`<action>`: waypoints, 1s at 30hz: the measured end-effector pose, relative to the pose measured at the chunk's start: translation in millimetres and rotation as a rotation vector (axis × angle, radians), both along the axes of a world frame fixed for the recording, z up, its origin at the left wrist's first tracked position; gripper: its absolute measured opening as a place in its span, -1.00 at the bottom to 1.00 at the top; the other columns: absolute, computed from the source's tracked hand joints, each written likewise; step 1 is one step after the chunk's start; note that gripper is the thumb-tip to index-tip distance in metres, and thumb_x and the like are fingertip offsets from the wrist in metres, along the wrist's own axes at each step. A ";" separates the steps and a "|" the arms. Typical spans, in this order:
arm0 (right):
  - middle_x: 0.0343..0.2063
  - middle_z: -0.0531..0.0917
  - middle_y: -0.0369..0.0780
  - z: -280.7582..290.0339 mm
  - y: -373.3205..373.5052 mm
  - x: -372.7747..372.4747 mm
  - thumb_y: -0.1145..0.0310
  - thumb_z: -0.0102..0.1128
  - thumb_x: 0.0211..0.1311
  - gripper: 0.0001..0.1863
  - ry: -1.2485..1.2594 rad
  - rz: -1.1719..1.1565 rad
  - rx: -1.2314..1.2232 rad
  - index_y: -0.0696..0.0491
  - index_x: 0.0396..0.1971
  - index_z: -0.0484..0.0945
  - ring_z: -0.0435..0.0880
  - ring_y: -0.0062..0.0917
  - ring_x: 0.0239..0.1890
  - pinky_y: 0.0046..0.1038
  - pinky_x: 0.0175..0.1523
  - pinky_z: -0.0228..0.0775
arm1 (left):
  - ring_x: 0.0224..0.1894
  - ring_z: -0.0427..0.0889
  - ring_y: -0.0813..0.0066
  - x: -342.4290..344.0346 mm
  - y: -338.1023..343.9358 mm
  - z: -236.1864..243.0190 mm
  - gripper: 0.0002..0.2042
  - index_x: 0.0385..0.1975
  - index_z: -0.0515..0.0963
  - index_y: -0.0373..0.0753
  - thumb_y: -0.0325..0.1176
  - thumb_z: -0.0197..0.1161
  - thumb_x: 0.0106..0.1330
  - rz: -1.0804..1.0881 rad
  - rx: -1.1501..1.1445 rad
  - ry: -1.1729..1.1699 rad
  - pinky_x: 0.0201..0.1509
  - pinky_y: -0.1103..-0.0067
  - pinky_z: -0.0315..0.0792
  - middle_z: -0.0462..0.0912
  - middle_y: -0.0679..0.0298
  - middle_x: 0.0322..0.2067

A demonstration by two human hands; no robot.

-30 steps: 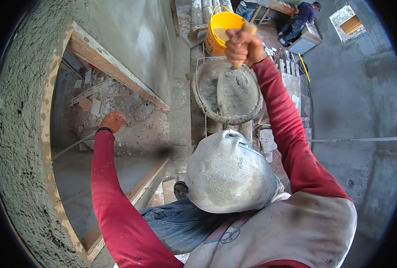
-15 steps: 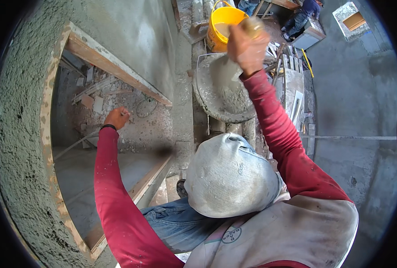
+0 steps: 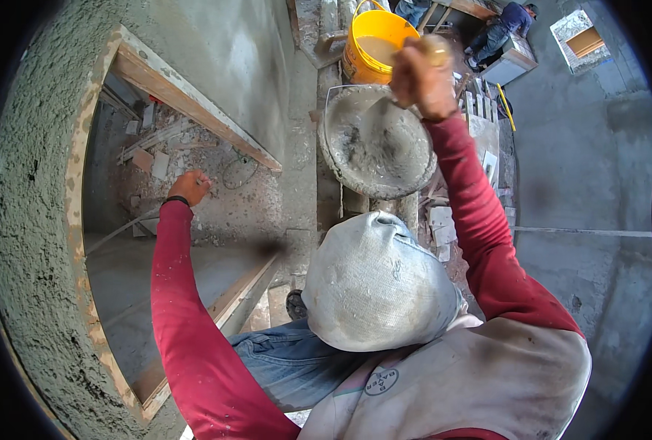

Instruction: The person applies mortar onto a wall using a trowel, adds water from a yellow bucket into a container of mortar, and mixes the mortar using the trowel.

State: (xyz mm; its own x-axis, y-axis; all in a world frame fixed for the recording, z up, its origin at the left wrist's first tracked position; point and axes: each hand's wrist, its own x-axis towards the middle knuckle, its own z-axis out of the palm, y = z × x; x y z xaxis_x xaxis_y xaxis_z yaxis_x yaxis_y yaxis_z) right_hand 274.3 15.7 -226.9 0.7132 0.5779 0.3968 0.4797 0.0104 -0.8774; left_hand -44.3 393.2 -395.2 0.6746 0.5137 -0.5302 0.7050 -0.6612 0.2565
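My right hand (image 3: 425, 81), blurred by motion, is wrapped round the handle of a trowel (image 3: 389, 121). Its grey blade dips into the wet mortar (image 3: 363, 154) and partly blends with it. A round, mortar-crusted basin (image 3: 388, 192) holds this mortar, and a pale rounded handle end shows above my fist. Off to the left, my left hand (image 3: 192, 187) hangs in front of the wall opening with its fingers curled in. Nothing shows in it. A dark band circles that wrist.
A yellow bucket (image 3: 385, 33) of murky liquid stands beyond the basin. Wooden framing (image 3: 194, 103) edges the opening at left, beside rough plaster (image 3: 33, 220). Pallet slats and debris (image 3: 443, 224) lie to the right. A person (image 3: 498, 33) bends at the far right.
My right hand has moved right and slightly nearer, and the trowel blade has shifted right within the mortar. The left hand is almost still.
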 end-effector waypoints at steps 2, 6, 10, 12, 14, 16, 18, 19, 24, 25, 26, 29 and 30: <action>-0.78 0.41 -0.30 32.2 -21.7 -15.9 0.38 0.05 0.12 -0.81 0.408 0.114 0.234 0.05 -0.66 0.38 0.35 -0.66 -0.81 -0.60 -0.72 0.14 | -0.20 0.60 0.13 -0.5 -0.9 -5.2 -0.75 -0.31 0.55 -0.16 -0.14 0.21 0.15 0.006 -0.025 0.007 -0.10 0.31 0.44 0.63 0.07 -0.31; -0.78 0.35 -0.35 -30.4 -37.2 -5.8 0.36 0.06 0.08 -0.86 -0.771 -0.239 -0.180 0.02 -0.62 0.40 0.35 -0.61 -0.75 -0.53 -0.66 0.18 | -0.21 0.60 0.14 6.1 -11.4 -4.4 -0.75 -0.30 0.54 -0.16 -0.13 0.20 0.16 -0.049 -0.039 0.040 -0.11 0.30 0.43 0.63 0.08 -0.31; -0.70 0.39 -0.27 -78.6 -6.9 2.0 0.43 0.11 -0.06 -0.97 -0.341 -0.264 -0.289 0.00 -0.59 0.45 0.49 -0.46 -0.57 -0.38 -0.54 0.29 | -0.22 0.60 0.15 18.8 -18.5 -0.6 -0.75 -0.29 0.54 -0.15 -0.13 0.20 0.16 -0.078 0.021 0.066 -0.11 0.30 0.42 0.63 0.09 -0.32; -0.70 0.41 -0.31 -44.4 7.6 3.8 0.45 0.07 0.01 -0.93 -0.765 -0.397 -0.137 0.04 -0.61 0.43 0.49 -0.52 -0.59 -0.43 -0.55 0.29 | -0.20 0.60 0.15 15.9 -17.8 3.8 -0.75 -0.29 0.54 -0.16 -0.13 0.20 0.16 -0.022 -0.034 0.059 -0.10 0.30 0.42 0.63 0.09 -0.30; -0.68 0.44 -0.32 12.9 13.4 -9.3 0.43 0.04 0.06 -0.91 -0.762 -0.285 -0.137 0.06 -0.60 0.43 0.49 -0.56 -0.59 -0.46 -0.56 0.29 | -0.20 0.60 0.14 4.1 -11.3 3.9 -0.74 -0.29 0.54 -0.16 -0.13 0.19 0.16 -0.002 -0.033 0.064 -0.10 0.30 0.42 0.62 0.08 -0.29; -0.66 0.47 -0.33 27.2 17.7 -12.7 0.42 0.02 0.10 -0.88 -0.769 -0.189 -0.139 0.08 -0.59 0.43 0.50 -0.59 -0.59 -0.50 -0.56 0.30 | -0.19 0.59 0.14 -0.8 -8.3 4.3 -0.74 -0.29 0.54 -0.17 -0.13 0.19 0.16 0.004 -0.032 0.057 -0.09 0.30 0.42 0.62 0.08 -0.28; -0.69 0.51 -0.29 14.8 30.3 -6.5 0.32 0.09 0.08 -0.84 0.148 0.325 0.254 0.03 -0.62 0.46 0.49 -0.53 -0.66 -0.44 -0.56 0.29 | -0.20 0.59 0.13 -5.9 -7.5 5.2 -0.73 -0.29 0.54 -0.17 -0.12 0.19 0.16 -0.045 0.028 0.048 -0.10 0.30 0.42 0.63 0.09 -0.28; -0.67 0.49 -0.32 -14.5 39.4 -8.2 0.30 0.08 0.11 -0.82 0.122 0.227 0.250 0.04 -0.61 0.46 0.48 -0.59 -0.65 -0.47 -0.56 0.29 | -0.20 0.59 0.13 -3.9 -8.4 3.5 -0.73 -0.29 0.54 -0.17 -0.12 0.19 0.16 -0.050 0.029 0.046 -0.10 0.30 0.42 0.63 0.09 -0.28; -0.82 0.31 -0.35 -112.2 45.3 29.4 0.40 0.09 -0.01 -0.84 0.791 0.742 -0.106 0.01 -0.59 0.28 0.25 -0.65 -0.85 -0.56 -0.72 0.13 | -0.19 0.59 0.10 16.6 -15.6 5.3 -0.73 -0.32 0.55 -0.16 -0.11 0.21 0.14 -0.027 -0.035 0.016 -0.09 0.32 0.42 0.63 0.07 -0.31; -0.84 0.28 -0.36 -101.4 43.5 29.6 0.44 0.08 -0.04 -0.82 1.060 0.883 -0.072 -0.01 -0.62 0.23 0.21 -0.68 -0.87 -0.57 -0.75 0.08 | -0.19 0.59 0.10 8.9 -13.4 5.0 -0.73 -0.32 0.55 -0.16 -0.11 0.21 0.14 -0.023 -0.036 0.022 -0.09 0.32 0.42 0.63 0.07 -0.31; -0.85 0.23 -0.40 -76.4 41.7 22.4 0.43 0.00 -0.01 -0.81 1.069 0.926 -0.012 -0.04 -0.65 0.18 0.15 -0.73 -0.90 -0.60 -0.79 0.03 | -0.20 0.60 0.10 -0.1 -6.9 4.7 -0.74 -0.33 0.56 -0.17 -0.11 0.22 0.13 0.001 -0.030 -0.013 -0.09 0.32 0.43 0.63 0.07 -0.33; -0.87 0.18 -0.43 -21.9 10.3 32.9 0.38 -0.05 0.06 -0.81 0.985 1.001 0.154 -0.03 -0.65 0.18 0.12 -0.75 -0.89 -0.63 -0.79 0.02 | -0.40 0.59 0.28 -7.5 2.4 -1.5 -0.78 -0.37 0.54 -0.21 -0.18 0.21 0.16 -0.035 0.011 -0.078 -0.25 0.40 0.43 0.62 0.14 -0.49; -0.87 0.18 -0.43 -5.2 -1.9 33.3 0.37 -0.08 0.09 -0.81 0.946 0.924 0.222 -0.03 -0.65 0.17 0.10 -0.76 -0.89 -0.64 -0.79 0.01 | -0.59 0.58 0.46 -10.1 3.8 -5.1 -0.81 -0.39 0.52 -0.25 -0.24 0.19 0.20 -0.085 0.049 -0.098 -0.41 0.49 0.44 0.60 0.21 -0.63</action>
State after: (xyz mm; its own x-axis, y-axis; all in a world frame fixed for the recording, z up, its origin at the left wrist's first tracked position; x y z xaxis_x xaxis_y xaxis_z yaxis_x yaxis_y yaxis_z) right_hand 307.6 13.8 -232.2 0.1496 0.9815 0.1195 -0.5664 0.1841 -0.8033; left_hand -54.4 397.0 -400.3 0.7639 0.4765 -0.4352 0.6193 -0.7309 0.2869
